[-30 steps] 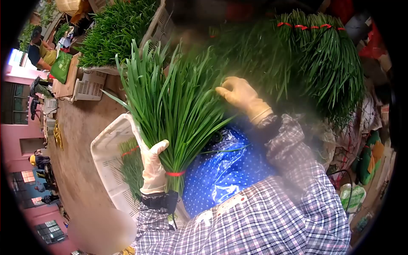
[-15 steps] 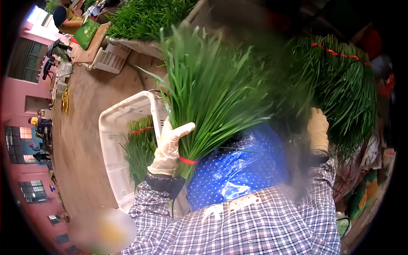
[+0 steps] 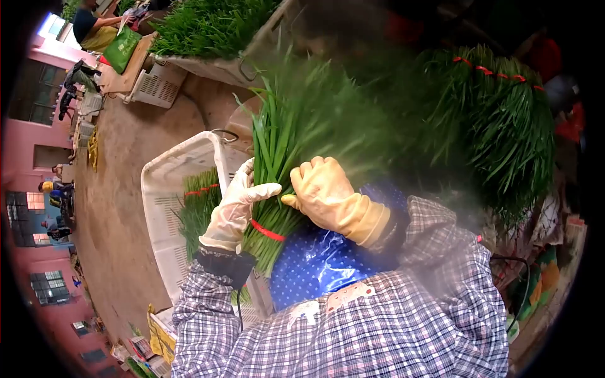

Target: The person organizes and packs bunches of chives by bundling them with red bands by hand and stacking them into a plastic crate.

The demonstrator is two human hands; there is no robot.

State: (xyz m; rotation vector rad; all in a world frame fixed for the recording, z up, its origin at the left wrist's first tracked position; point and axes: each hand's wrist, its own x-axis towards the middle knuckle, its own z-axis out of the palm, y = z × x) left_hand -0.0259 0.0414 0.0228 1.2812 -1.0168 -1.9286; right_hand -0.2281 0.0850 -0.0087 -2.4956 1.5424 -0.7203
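A bunch of long flat green leaves, apparently garlic chives (image 3: 268, 148), stands in front of me, bound near its stems by a red tie (image 3: 268, 230). My left hand (image 3: 234, 205), in a pale glove, is wrapped around the bunch just above the tie, thumb across the front. My right hand (image 3: 328, 196), in a yellowish glove, is closed on leaves at the bunch's right side; its fingertips are partly hidden. The leaf tops are blurred. Beneath lies a blue polka-dot apron (image 3: 315, 261).
Left of me stands a white plastic crate (image 3: 154, 201) with a tied bunch (image 3: 198, 205) inside. A thick stack of red-tied bunches (image 3: 510, 132) is at the right. Another crate (image 3: 214, 66) heaped with greens is at the back. A person (image 3: 94, 28) sits at the far upper left.
My right hand has come from beside the right stack to the bunch and closed on its leaves. My left hand keeps its hold, shifted slightly left; the leaves have been gathered narrower.
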